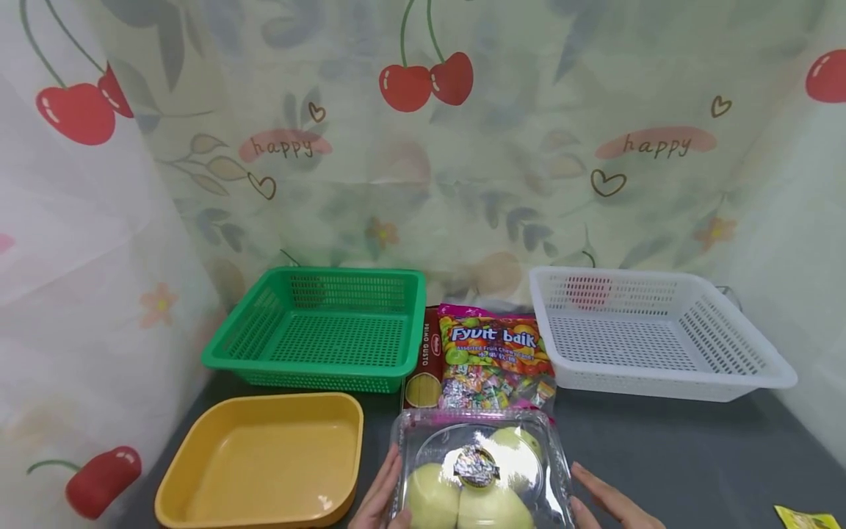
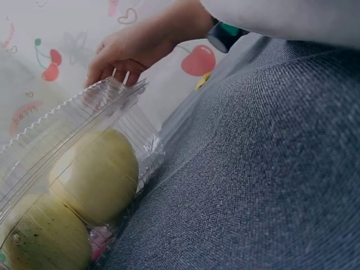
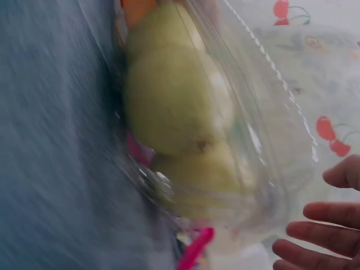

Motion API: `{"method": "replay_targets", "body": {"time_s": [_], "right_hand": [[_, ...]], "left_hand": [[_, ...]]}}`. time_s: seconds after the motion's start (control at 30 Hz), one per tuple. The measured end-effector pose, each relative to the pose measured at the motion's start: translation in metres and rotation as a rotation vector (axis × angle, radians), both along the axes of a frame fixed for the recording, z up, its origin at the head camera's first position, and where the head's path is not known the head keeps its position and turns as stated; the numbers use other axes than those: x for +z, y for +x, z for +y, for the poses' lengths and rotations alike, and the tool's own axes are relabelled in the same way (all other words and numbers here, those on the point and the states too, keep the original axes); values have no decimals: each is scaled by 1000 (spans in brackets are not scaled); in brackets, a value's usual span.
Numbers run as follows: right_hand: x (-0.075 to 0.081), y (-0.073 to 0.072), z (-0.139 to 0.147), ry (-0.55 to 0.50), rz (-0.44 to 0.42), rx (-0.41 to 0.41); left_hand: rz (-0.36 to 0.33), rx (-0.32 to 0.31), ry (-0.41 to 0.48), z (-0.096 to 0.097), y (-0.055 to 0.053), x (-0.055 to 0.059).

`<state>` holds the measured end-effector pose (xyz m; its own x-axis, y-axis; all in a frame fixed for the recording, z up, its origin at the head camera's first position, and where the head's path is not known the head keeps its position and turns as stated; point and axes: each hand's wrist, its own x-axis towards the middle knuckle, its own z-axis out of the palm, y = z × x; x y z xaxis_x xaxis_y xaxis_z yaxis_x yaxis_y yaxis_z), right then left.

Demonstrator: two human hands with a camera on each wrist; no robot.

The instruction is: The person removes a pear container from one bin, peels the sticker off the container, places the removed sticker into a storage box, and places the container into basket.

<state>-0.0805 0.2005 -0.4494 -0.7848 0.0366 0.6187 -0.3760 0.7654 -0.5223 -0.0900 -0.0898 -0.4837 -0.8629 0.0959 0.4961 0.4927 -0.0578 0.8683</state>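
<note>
A clear plastic clamshell box (image 1: 479,417) with pale green, rounded fruit (image 1: 496,507) inside sits at the near middle, a round label on its lid. My left hand (image 1: 378,494) lies along the box's left side, fingers fairly straight and touching it, thumb by the near edge. At the right side is my right hand (image 1: 611,503), fingers extended. The right wrist view shows a small gap between these right fingers (image 3: 323,236) and the box wall. Through the plastic, the fruit (image 2: 98,174) also shows in the left wrist view; my left hand is hidden there.
Behind the box lie a candy bag (image 1: 496,353) and a dark red pasta packet (image 1: 426,360). A green basket (image 1: 313,371) stands back left, a white basket (image 1: 667,378) back right. A yellow tub (image 1: 264,470) is near left. A small yellow packet (image 1: 803,518) lies near right.
</note>
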Motion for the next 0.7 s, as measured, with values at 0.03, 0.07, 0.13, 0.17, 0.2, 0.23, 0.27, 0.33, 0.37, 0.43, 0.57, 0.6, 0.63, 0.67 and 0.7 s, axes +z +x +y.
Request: {"method": "replay_targets", "body": {"time_s": [0.03,0.07,0.13,0.17,0.2,0.23,0.27,0.33,0.37,0.43,0.57,0.6,0.63,0.67,0.7], "right_hand": [[4,-2,1,27,9,-19],[11,0,-4,-2,-61,-113],[18,-4,-6,-32,-58,-167],[20,-6,-4,-31,-19,-148],[22,-9,-2,-26,24,-128],[25,-12,-1,-13,62,-109],[27,-15,1,-1,96,-82],[32,-20,5,23,145,-11],[34,-23,7,38,163,23],[39,-27,8,51,180,82],[48,-34,5,61,160,161],[51,-36,3,71,146,170],[53,-37,2,81,133,179],[54,-39,0,89,124,190],[56,-41,-2,102,118,195]], "left_hand": [[13,5,-2,0,-1,0],[42,3,-1,0,-2,-2],[77,-2,0,0,-3,-3],[94,-6,3,0,-4,-4],[111,-8,5,0,-5,-5],[120,-8,6,0,-5,-5],[115,-11,7,0,-5,-5],[91,-15,8,0,-4,-3],[77,-18,9,0,-3,-2],[53,-18,6,-1,-2,-1],[13,1,10,0,-1,0],[18,10,10,0,-1,0],[26,17,12,1,-1,-1],[37,25,14,1,-1,-2],[64,29,15,1,-2,-3]]}}
